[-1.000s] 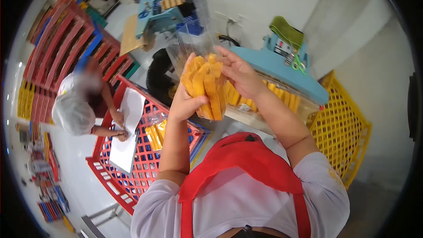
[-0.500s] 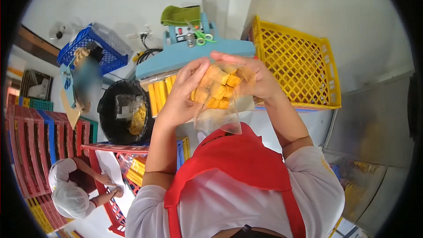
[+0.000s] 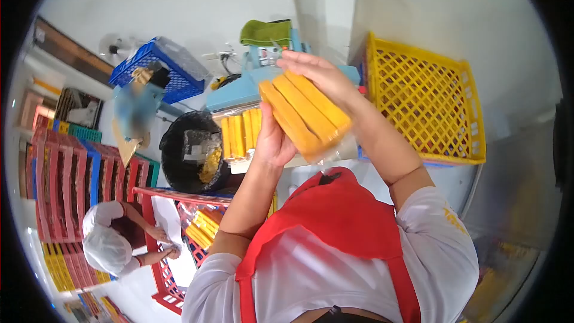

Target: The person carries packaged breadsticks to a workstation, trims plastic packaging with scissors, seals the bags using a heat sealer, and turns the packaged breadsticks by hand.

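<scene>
A clear plastic bag of long yellow bars (image 3: 305,110) is held between my two hands, tilted so the bars' long sides face me. My left hand (image 3: 278,143) grips its left side from below. My right hand (image 3: 326,78) is closed round its far right side, with the fingertips past the far end and the thumb hidden. The bag's loose plastic end hangs near my red apron. Beyond my hands stands a pale blue sealing machine (image 3: 230,94), partly covered by them. More packed yellow bars (image 3: 239,131) lie left of my left hand.
A yellow crate (image 3: 421,96) stands right; a black-lined bin (image 3: 173,155) with yellow scraps stands left. A red crate (image 3: 156,275) holds packed bars lower left. Beside it a person in a white cap (image 3: 107,251) works over white paper. A green cloth (image 3: 263,32) lies on the machine.
The bag has turned from showing the bars' cut ends to showing their long sides. My left hand has moved down and under it. My view has shifted slightly.
</scene>
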Available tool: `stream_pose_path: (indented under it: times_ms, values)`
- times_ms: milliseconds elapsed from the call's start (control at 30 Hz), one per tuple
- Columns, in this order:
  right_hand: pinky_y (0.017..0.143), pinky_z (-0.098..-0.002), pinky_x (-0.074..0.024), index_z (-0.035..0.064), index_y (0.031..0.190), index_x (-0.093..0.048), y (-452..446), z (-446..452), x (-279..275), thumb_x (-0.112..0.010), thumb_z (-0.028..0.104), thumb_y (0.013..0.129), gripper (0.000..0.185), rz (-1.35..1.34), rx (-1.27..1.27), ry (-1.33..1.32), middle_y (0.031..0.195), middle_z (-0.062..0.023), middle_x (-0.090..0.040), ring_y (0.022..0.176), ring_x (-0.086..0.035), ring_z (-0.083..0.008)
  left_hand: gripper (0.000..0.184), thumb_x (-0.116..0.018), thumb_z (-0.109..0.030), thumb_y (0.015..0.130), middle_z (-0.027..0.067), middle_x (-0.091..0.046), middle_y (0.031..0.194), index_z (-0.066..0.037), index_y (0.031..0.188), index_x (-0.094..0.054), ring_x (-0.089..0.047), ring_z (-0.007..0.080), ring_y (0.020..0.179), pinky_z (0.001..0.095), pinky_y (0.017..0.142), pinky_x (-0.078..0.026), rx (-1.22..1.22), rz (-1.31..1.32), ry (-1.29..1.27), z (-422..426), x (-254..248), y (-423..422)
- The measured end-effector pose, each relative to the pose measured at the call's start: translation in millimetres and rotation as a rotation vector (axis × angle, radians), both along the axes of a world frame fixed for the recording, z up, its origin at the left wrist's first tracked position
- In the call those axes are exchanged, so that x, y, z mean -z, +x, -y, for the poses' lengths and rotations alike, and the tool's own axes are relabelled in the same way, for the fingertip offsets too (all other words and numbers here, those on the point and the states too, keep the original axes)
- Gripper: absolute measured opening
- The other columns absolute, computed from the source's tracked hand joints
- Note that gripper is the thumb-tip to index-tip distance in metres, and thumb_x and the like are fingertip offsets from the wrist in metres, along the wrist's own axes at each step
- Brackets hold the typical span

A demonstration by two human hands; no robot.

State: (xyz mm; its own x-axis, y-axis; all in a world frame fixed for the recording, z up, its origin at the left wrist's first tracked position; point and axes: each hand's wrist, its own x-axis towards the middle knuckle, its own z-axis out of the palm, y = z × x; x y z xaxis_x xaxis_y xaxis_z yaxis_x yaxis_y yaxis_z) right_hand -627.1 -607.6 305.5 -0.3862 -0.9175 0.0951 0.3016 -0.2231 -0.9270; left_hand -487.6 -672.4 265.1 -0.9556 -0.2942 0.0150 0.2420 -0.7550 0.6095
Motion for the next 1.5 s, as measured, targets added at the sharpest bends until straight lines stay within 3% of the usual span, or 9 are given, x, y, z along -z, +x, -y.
stream_pose_path:
  times_ms: [100, 167, 200, 467, 700, 800, 967, 1367, 1500]
  values:
    - [0.095, -0.0281, -0.0297, -0.0020, 0.128, -0.031, 14, 18, 5, -0.052, 0.018, 0.084, 0.053, -0.095, -0.148, -0.165, 0.129, -0.0131, -0.038, 0.116, -0.039, -0.0163, 0.073, -0.058, -0.049, 0.073, 0.0072, -0.038, 0.128, -0.011, 0.129, -0.030, -0.040, 0.0222, 0.116, 0.0373, 0.096, -0.034, -0.108, -0.074, -0.091, 20, -3, 24]
    - [0.097, -0.0292, -0.0273, 0.0005, 0.129, -0.032, 29, 19, -4, -0.051, 0.021, 0.084, 0.053, -0.194, -0.159, -0.316, 0.132, -0.0103, -0.035, 0.120, -0.034, -0.0166, 0.081, -0.069, -0.038, 0.068, 0.0074, -0.038, 0.128, -0.008, 0.131, -0.027, -0.040, 0.0212, 0.115, 0.0359, 0.095, -0.034, -0.191, -0.107, -0.569, 35, -18, 46]
    - [0.097, -0.0294, -0.0278, 0.0022, 0.128, -0.034, 26, 24, 0, -0.050, 0.022, 0.085, 0.050, -0.357, -0.159, -0.345, 0.132, -0.0080, -0.036, 0.120, -0.033, -0.0161, 0.086, -0.072, -0.017, 0.065, 0.0146, -0.036, 0.129, -0.004, 0.132, -0.022, -0.036, 0.0245, 0.119, 0.0350, 0.096, -0.031, -0.262, -0.111, -0.602, 35, -35, 53]
    - [0.098, -0.0302, -0.0271, 0.0005, 0.126, -0.037, 36, 45, -4, -0.052, 0.027, 0.085, 0.051, -0.390, -0.437, -0.376, 0.129, -0.0088, -0.039, 0.120, -0.034, -0.0171, 0.090, -0.067, 0.002, 0.051, 0.0178, -0.034, 0.130, -0.009, 0.131, -0.027, -0.033, 0.0327, 0.120, 0.0380, 0.096, -0.029, -0.712, 0.044, -1.621, 52, -53, 91]
    - [0.099, -0.0311, -0.0273, 0.0008, 0.123, -0.041, 35, 47, 0, -0.054, 0.025, 0.083, 0.049, -0.493, -0.332, -0.362, 0.128, -0.0087, -0.041, 0.119, -0.035, -0.0175, 0.090, -0.070, -0.006, 0.063, 0.0142, -0.029, 0.132, -0.004, 0.133, -0.014, -0.035, 0.0253, 0.119, 0.0391, 0.099, -0.029, -0.597, 0.064, -1.481, 63, -36, 91]
    - [0.098, -0.0312, -0.0283, 0.0014, 0.121, -0.044, 25, 36, -3, -0.056, 0.023, 0.083, 0.046, -0.604, -0.243, -0.376, 0.126, -0.0079, -0.043, 0.119, -0.036, -0.0176, 0.096, -0.070, 0.001, 0.062, 0.0133, -0.024, 0.135, -0.005, 0.135, -0.007, -0.034, 0.0262, 0.120, 0.0370, 0.095, -0.036, -0.374, 0.049, -1.099, 66, -29, 81]
    - [0.097, -0.0302, -0.0302, 0.0014, 0.121, -0.043, 16, 12, -5, -0.055, 0.016, 0.083, 0.043, -0.403, -0.269, -0.288, 0.127, -0.0077, -0.043, 0.118, -0.038, -0.0174, 0.095, -0.072, -0.006, 0.063, 0.0146, -0.021, 0.137, -0.010, 0.136, -0.010, -0.029, 0.0271, 0.123, 0.0386, 0.097, -0.033, -0.422, -0.049, -1.460, 60, -36, 59]
    - [0.096, -0.0301, -0.0308, 0.0011, 0.123, -0.042, 8, 2, 8, -0.048, 0.019, 0.087, 0.041, -0.601, -0.177, -0.422, 0.127, -0.0100, -0.042, 0.120, -0.035, -0.0171, 0.095, -0.071, -0.007, 0.056, 0.0171, -0.024, 0.136, -0.009, 0.135, -0.018, -0.028, 0.0312, 0.124, 0.0379, 0.100, -0.025, -0.422, -0.119, -1.342, 47, -27, 42]
    - [0.088, -0.0316, -0.0376, -0.0009, 0.105, -0.054, 29, 29, 40, -0.036, 0.035, 0.090, 0.043, 0.353, 0.013, -0.300, 0.107, -0.0091, -0.055, 0.097, -0.052, -0.0191, 0.085, -0.066, -0.021, 0.071, 0.0156, -0.016, 0.139, -0.004, 0.135, -0.013, -0.019, 0.0284, 0.128, 0.0369, 0.102, -0.019, -0.212, -0.041, -1.168, 27, -32, 36]
